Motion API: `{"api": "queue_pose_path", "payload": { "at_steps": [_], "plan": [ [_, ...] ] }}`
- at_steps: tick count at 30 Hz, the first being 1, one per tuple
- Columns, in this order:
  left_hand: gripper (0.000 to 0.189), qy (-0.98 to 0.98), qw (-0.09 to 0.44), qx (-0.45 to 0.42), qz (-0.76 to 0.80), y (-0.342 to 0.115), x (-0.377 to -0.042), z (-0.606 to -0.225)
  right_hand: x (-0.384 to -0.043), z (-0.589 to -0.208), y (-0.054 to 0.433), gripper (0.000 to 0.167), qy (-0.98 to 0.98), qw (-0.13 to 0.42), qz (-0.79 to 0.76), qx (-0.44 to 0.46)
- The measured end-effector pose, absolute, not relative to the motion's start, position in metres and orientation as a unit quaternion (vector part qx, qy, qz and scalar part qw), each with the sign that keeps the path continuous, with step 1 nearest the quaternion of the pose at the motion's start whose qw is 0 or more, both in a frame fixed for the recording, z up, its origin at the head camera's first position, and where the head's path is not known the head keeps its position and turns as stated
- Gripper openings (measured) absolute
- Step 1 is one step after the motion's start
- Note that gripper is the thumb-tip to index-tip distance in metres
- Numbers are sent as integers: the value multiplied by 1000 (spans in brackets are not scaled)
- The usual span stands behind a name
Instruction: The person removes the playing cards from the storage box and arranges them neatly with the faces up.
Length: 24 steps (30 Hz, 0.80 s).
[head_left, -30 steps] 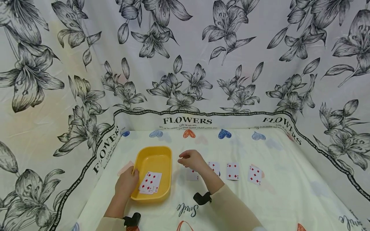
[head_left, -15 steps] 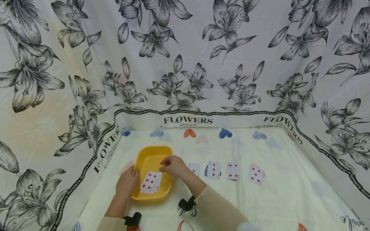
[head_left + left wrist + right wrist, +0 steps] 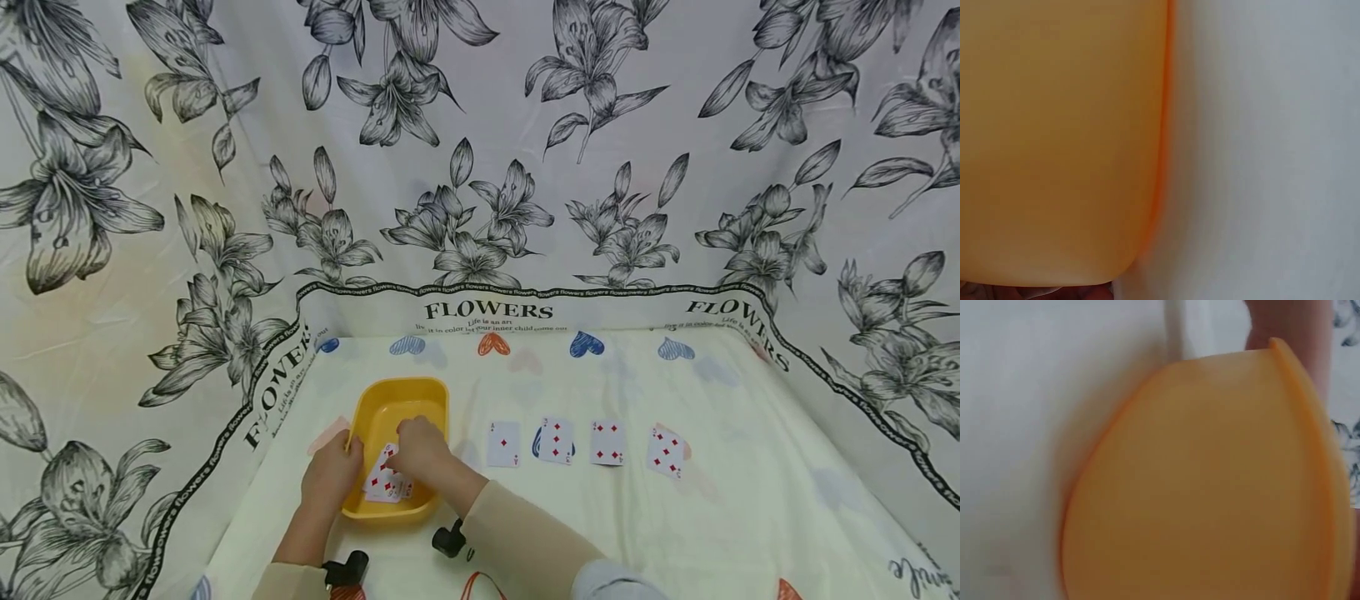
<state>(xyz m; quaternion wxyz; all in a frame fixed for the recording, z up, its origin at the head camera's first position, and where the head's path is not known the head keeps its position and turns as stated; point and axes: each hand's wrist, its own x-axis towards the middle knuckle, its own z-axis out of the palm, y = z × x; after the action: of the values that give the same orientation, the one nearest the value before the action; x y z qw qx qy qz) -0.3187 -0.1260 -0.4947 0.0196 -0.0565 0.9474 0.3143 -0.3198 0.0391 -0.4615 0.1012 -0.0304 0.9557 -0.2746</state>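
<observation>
My left hand (image 3: 327,472) grips the left rim of a yellow plastic tray (image 3: 381,407). Inside that tray lie a few overlapping playing cards (image 3: 381,486), the top one bearing red diamonds. My right hand (image 3: 422,452) reaches down into the tray, its fingers at the upper right of these cards and partly covering them. The fingertips are mostly hidden, and I cannot tell whether they pinch a card. In the left wrist view the tray's outer wall (image 3: 1060,156) fills the left half. The right wrist view is largely blocked by the tray's side (image 3: 1197,481).
Right of the tray, cards lie face up in a row: an ace of diamonds (image 3: 503,454), a three (image 3: 555,450), a four (image 3: 606,454) and a five (image 3: 666,467). A pale cloth (image 3: 720,533) with printed hearts covers the surface. Flower-patterned curtains (image 3: 495,125) enclose it.
My right hand has moved left from above the ace of diamonds, over the tray's right rim and down to the cards inside. My left hand keeps its grip on the tray.
</observation>
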Motion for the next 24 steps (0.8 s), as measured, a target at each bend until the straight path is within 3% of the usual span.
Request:
{"api": "queue_pose_path", "payload": {
  "at_steps": [6,16,20,24],
  "plan": [
    [47,950,13,-56,308,-126,-319,-496,-322,-474,26,54,980,82,-181,-27],
    [57,950,27,-59,306,-127,-320,-498,-326,-484,19,44,991,67,-107,-46],
    [55,951,17,-54,303,-127,-320,-499,-328,-485,19,39,992,69,-96,-51],
    [45,952,-2,-46,304,-126,-320,-499,-329,-486,19,46,992,61,-101,-53]
  ]
}}
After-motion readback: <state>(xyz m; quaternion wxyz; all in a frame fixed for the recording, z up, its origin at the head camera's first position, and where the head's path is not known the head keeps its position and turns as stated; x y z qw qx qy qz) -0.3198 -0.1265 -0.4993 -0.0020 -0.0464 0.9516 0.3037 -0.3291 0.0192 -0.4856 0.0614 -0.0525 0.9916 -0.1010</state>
